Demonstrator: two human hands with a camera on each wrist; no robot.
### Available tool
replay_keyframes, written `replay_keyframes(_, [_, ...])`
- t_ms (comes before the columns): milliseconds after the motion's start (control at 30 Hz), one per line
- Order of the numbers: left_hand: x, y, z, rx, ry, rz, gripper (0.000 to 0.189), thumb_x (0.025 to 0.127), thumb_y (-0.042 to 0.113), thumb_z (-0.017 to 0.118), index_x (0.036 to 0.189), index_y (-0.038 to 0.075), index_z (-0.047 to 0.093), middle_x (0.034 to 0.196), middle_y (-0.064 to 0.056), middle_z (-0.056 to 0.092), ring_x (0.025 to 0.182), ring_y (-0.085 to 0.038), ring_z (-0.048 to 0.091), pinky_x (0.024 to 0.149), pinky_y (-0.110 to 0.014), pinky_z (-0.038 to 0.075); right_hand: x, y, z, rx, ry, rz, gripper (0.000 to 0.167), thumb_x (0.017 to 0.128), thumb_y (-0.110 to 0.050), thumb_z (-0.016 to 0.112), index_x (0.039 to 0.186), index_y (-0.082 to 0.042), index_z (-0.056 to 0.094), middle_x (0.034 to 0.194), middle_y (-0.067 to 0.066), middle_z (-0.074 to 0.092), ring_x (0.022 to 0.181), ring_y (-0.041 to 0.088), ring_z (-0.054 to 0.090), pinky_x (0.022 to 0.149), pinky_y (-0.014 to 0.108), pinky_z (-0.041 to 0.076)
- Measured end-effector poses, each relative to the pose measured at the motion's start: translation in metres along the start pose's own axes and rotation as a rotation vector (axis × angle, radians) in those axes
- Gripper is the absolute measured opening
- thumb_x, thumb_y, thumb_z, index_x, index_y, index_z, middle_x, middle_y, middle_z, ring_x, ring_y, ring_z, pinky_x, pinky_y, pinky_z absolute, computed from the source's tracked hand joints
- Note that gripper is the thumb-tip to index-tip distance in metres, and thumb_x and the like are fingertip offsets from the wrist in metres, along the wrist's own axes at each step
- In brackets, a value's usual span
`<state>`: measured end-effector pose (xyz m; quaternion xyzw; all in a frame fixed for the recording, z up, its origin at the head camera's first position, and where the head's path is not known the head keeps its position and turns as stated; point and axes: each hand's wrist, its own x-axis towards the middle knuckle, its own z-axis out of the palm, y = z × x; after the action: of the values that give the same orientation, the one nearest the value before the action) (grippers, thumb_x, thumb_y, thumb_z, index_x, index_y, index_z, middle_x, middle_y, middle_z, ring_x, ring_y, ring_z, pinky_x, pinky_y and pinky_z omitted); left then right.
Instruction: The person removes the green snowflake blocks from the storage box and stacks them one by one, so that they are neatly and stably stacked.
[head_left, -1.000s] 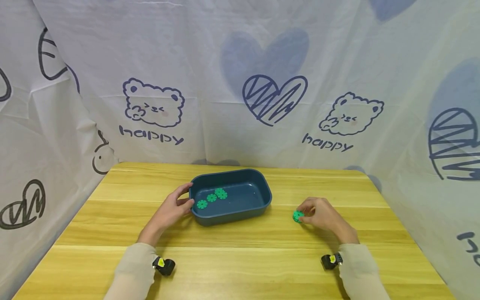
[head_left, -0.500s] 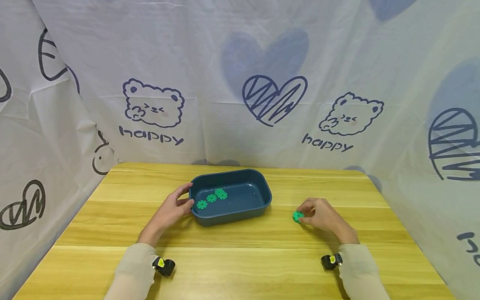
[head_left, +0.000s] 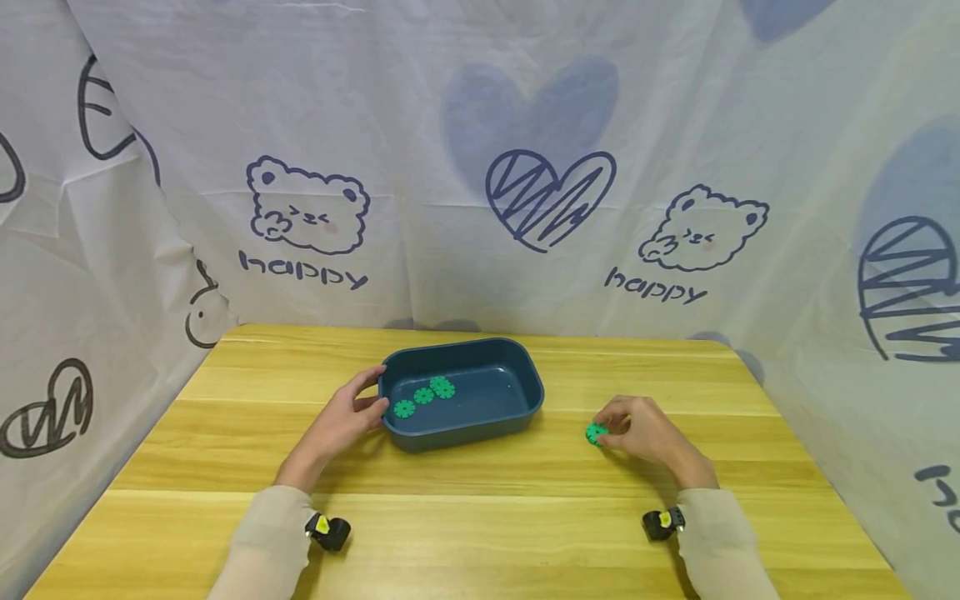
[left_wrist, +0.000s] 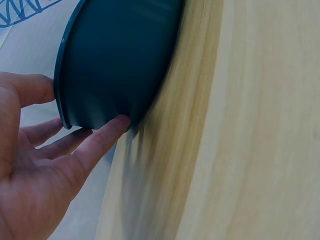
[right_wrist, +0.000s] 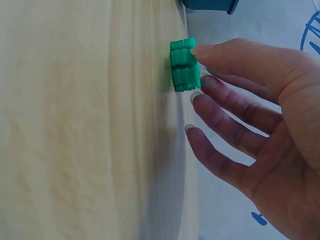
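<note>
A dark blue rectangular bin (head_left: 457, 435) with rounded corners stands on the table. Several green notched plastic discs (head_left: 404, 408) lie inside it toward its left end. My left hand (head_left: 347, 418) grips that end, its thumb and fingers spread across the outer wall and rim; the left wrist view shows the fingertips (left_wrist: 120, 121) against the bin's wall (left_wrist: 117, 60). To the right of the bin, my right hand (head_left: 647, 429) pinches a small stack of green notched discs (right_wrist: 183, 65) at table level. The thumb (right_wrist: 202, 50) presses its side; the index fingertip is partly hidden behind it.
The wooden table (head_left: 480, 533) reaches back to a white cloth (head_left: 435, 233) printed with hearts, bears and lettering. Similar cloth hangs at both sides. A small black camera (head_left: 328, 532) is strapped to the left wrist, and another camera (head_left: 663, 523) to the right.
</note>
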<state>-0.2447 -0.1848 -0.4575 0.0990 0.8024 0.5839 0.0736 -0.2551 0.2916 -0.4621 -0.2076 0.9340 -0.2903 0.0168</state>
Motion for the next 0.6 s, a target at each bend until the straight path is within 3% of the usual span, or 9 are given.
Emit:
replay_keyframes(200, [-0.001,-0.001,0.0,-0.001,-0.001,-0.007,0.061,0.107,0.007,0.05,0.162,0.006,0.025,0.166,-0.028,0.025,0.145,-0.051,0.043,0.106,-0.049,0.056,-0.001,0.001,0.001,-0.001,0.003,0.006,0.014,0.086,-0.01,0.082,0.1,-0.009,0.079,0.097,0.002,0.074,0.08,0.006,0.062,0.076,0.024,0.06])
replay_keyframes(333, [0.0,-0.001,0.0,0.002,0.0,-0.007,0.061,0.107,0.007,0.05,0.162,0.006,0.025,0.166,-0.028,0.024,0.145,-0.051,0.043,0.106,-0.049,0.056,-0.001,0.0,0.0,0.007,0.016,-0.006,0.017,0.085,-0.01,0.083,0.102,-0.007,0.079,0.102,0.005,0.073,0.084,0.011,0.063,0.077,0.025,0.061])
replay_keyframes(600, [0.001,-0.001,0.0,-0.001,0.001,-0.003,0.061,0.107,0.007,0.05,0.162,0.006,0.026,0.166,-0.028,0.025,0.145,-0.051,0.043,0.107,-0.05,0.055,0.011,-0.016,-0.003,0.015,0.05,-0.062,0.022,0.085,-0.008,0.083,0.106,-0.005,0.078,0.108,0.006,0.074,0.09,0.017,0.067,0.078,0.029,0.062])
